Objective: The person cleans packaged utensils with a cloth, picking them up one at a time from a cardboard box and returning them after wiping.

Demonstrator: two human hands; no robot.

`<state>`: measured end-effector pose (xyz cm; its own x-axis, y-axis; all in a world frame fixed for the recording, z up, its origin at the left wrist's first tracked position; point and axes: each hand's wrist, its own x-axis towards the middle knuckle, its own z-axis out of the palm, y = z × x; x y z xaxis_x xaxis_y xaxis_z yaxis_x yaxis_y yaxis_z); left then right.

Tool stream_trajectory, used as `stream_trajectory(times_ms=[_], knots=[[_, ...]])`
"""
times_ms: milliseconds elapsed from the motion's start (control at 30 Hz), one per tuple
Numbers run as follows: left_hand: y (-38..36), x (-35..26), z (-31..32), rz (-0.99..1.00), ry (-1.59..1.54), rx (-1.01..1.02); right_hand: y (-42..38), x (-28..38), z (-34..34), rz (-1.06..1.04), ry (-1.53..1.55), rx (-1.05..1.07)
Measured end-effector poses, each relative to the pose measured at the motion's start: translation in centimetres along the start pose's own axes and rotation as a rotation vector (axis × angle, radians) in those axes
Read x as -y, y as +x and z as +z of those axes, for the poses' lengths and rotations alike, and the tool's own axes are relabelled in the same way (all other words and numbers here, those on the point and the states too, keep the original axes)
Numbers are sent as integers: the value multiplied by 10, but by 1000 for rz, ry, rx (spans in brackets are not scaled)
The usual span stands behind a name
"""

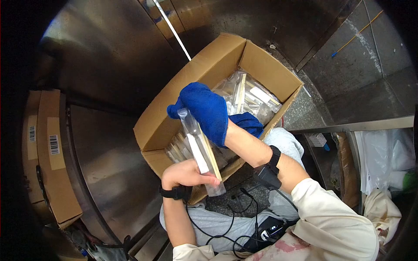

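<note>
A clear plastic packet (198,150) holds pale wooden sticks, which look like chopsticks, beside a white strip. My bare left hand (183,173) grips its lower end, the thumb lying across the plastic. In a blue cloth glove, my right hand (202,108) is closed at the packet's upper end; its fingertips are mostly hidden. Both hands are over an open cardboard box (174,102). Inside the box lie more clear packets (246,93) with similar sticks and white pieces. A loose blue cloth (247,123), perhaps another glove, rests by my right wrist.
Flattened or closed cartons with barcode labels (54,145) stand at the left. Dark metal panels (117,143) surround the box. Black cables (230,213) hang over my lap. White plastic bags (383,161) sit on a shelf at the right.
</note>
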<state>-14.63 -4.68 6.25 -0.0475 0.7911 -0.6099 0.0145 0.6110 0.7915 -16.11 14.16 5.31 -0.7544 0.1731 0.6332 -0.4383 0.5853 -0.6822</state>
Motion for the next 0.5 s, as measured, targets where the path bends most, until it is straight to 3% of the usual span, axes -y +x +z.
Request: stream_trajectory(times_ms=[33,67,100,167,233,300,333,367,433,500], knots=[[1,3,1,35,-104,-58,2,-1,-1,-29,-5,-46],[2,5,-2,71,-37,-55,5,0,-4,46,-111,85],[2,4,-4,70,-36,-56,5,0,-4,45,-110,85],[0,-2,-5,117,-279,-183,3,1,-1,14,-98,189],[-1,2,-9,129,-275,-229,-7,-1,12,-56,50,126],[-3,2,-14,171,-403,-311,-10,-1,33,-30,195,-83],[-4,-3,-10,220,-363,-483,-11,-2,34,-32,199,-82],[-8,-1,-15,219,-363,-486,-13,-3,34,-103,119,-55],[-20,6,-31,34,-213,-689,-13,-3,33,-176,41,-26],[-13,20,-35,210,-356,-1046,-9,0,31,-195,-49,226]])
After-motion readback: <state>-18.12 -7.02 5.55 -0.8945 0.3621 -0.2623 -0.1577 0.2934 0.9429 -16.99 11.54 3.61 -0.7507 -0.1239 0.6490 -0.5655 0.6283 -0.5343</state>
